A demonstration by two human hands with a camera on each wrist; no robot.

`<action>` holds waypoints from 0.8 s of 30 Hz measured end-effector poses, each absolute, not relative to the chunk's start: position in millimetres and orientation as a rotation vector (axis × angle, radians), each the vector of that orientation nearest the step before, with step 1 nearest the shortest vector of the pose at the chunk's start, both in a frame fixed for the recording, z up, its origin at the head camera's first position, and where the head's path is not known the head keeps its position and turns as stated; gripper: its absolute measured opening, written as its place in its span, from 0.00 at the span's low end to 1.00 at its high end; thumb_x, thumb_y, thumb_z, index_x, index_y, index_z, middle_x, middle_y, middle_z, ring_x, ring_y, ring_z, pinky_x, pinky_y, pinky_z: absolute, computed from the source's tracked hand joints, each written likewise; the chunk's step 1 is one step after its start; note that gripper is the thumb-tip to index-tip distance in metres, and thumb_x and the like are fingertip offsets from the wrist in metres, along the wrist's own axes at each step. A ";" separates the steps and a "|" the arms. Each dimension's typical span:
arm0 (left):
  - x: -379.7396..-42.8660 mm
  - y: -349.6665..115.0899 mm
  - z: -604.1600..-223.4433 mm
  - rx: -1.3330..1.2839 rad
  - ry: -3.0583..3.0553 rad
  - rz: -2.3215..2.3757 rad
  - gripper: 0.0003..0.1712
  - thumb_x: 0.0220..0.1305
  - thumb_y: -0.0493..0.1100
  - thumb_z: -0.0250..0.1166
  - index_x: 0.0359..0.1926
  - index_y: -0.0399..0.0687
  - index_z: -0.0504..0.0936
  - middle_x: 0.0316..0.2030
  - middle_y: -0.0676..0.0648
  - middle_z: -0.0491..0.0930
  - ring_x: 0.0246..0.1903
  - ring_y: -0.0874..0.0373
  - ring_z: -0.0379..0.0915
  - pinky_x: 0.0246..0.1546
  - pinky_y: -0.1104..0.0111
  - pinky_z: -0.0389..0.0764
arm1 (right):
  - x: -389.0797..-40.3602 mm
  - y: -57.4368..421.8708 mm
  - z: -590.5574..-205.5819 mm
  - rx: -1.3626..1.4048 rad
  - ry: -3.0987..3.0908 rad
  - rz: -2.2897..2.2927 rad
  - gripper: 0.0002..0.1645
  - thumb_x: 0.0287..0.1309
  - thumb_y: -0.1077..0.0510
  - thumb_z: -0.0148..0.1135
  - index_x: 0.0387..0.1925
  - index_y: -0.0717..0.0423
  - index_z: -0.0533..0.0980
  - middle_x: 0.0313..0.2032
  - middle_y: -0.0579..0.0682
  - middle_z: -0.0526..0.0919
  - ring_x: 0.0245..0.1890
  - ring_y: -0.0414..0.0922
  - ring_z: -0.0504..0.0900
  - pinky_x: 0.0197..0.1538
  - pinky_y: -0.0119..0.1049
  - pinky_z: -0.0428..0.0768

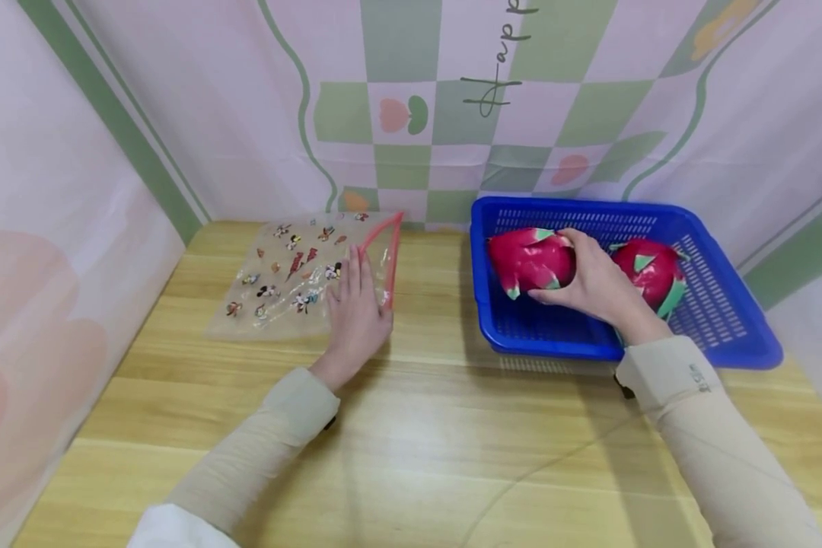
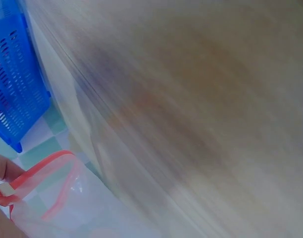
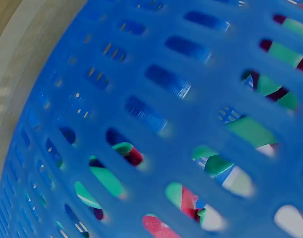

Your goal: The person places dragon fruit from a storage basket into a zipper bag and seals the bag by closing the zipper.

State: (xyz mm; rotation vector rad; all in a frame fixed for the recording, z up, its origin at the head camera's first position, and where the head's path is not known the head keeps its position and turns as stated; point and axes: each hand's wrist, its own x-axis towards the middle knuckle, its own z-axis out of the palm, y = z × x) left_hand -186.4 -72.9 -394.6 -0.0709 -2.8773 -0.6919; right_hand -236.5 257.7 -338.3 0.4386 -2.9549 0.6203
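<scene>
A clear zip bag (image 1: 288, 278) with cartoon prints and a red zip edge lies on the table at the left, its mouth spread apart. My left hand (image 1: 359, 312) pinches the bag at its mouth; the left wrist view shows its fingers (image 2: 7, 167) close around the red edge beside a white slider (image 2: 5, 189). Over in the blue basket (image 1: 544, 344), my right hand (image 1: 599, 281) grips a red dragon fruit (image 1: 530, 262) with green-tipped scales, thumb on the near side and fingers over the far side. Another dragon fruit (image 1: 647, 266) sits to its right, partly behind the hand.
The basket's slotted wall (image 3: 141, 84) fills the right wrist view, with red and green showing through. A printed curtain (image 1: 404, 46) hangs right behind the bag and basket. Wooden table top (image 1: 425, 434) stretches in front of both.
</scene>
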 end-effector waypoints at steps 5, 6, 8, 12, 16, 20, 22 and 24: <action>-185.9 -72.4 -392.6 -0.065 -2.882 -0.689 0.52 0.61 0.43 0.63 0.74 0.37 0.38 0.76 0.42 0.29 0.75 0.40 0.36 0.70 0.38 0.43 | -234.3 257.4 -336.5 0.388 -2.924 0.668 0.61 0.40 0.40 0.74 0.68 0.64 0.55 0.61 0.71 0.65 0.56 0.67 0.69 0.53 0.69 0.72; -185.8 -72.3 -392.2 -0.064 -2.883 -0.694 0.52 0.61 0.43 0.63 0.74 0.37 0.38 0.76 0.43 0.29 0.75 0.40 0.36 0.70 0.38 0.43 | -233.6 257.2 -336.1 0.382 -2.913 0.671 0.60 0.41 0.40 0.73 0.69 0.62 0.55 0.61 0.70 0.65 0.55 0.67 0.69 0.53 0.69 0.72; -185.6 -72.2 -391.6 -0.066 -2.888 -0.694 0.52 0.61 0.43 0.63 0.74 0.37 0.38 0.76 0.43 0.29 0.75 0.40 0.36 0.70 0.38 0.44 | -232.0 256.7 -335.8 0.372 -2.895 0.678 0.60 0.41 0.40 0.73 0.70 0.58 0.54 0.62 0.69 0.65 0.56 0.67 0.70 0.53 0.69 0.72; -186.3 -71.9 -391.1 -0.069 -2.891 -0.711 0.53 0.60 0.41 0.62 0.74 0.37 0.36 0.76 0.43 0.28 0.75 0.41 0.34 0.70 0.39 0.42 | -229.6 252.5 -333.2 0.350 -2.861 0.671 0.62 0.40 0.41 0.74 0.71 0.58 0.52 0.63 0.69 0.65 0.57 0.67 0.69 0.54 0.69 0.71; -187.1 -71.9 -389.8 -0.062 -2.885 -0.737 0.53 0.60 0.40 0.61 0.74 0.38 0.35 0.76 0.43 0.28 0.75 0.42 0.33 0.71 0.40 0.40 | -227.5 245.5 -328.9 0.310 -2.829 0.671 0.63 0.38 0.43 0.75 0.70 0.63 0.52 0.63 0.70 0.65 0.57 0.68 0.69 0.56 0.68 0.71; -186.8 -72.3 -387.1 -0.059 -2.870 -0.772 0.53 0.60 0.40 0.61 0.74 0.37 0.36 0.76 0.43 0.29 0.75 0.42 0.32 0.71 0.40 0.40 | -225.3 239.1 -325.1 0.341 -2.765 0.629 0.60 0.36 0.46 0.76 0.67 0.65 0.56 0.61 0.70 0.68 0.56 0.67 0.71 0.56 0.67 0.72; -186.3 -72.5 -385.8 -0.061 -2.862 -0.791 0.53 0.59 0.40 0.62 0.74 0.37 0.37 0.76 0.43 0.29 0.75 0.42 0.33 0.71 0.39 0.39 | -224.8 236.5 -324.5 0.394 -2.711 0.585 0.59 0.35 0.46 0.77 0.67 0.64 0.58 0.60 0.69 0.70 0.56 0.66 0.71 0.56 0.67 0.72; -185.7 -72.7 -385.0 -0.066 -2.859 -0.812 0.54 0.58 0.39 0.64 0.74 0.37 0.37 0.76 0.43 0.28 0.75 0.42 0.32 0.71 0.40 0.38 | -224.6 234.6 -324.6 0.445 -2.656 0.547 0.59 0.33 0.47 0.78 0.66 0.63 0.60 0.60 0.68 0.71 0.56 0.66 0.71 0.56 0.67 0.72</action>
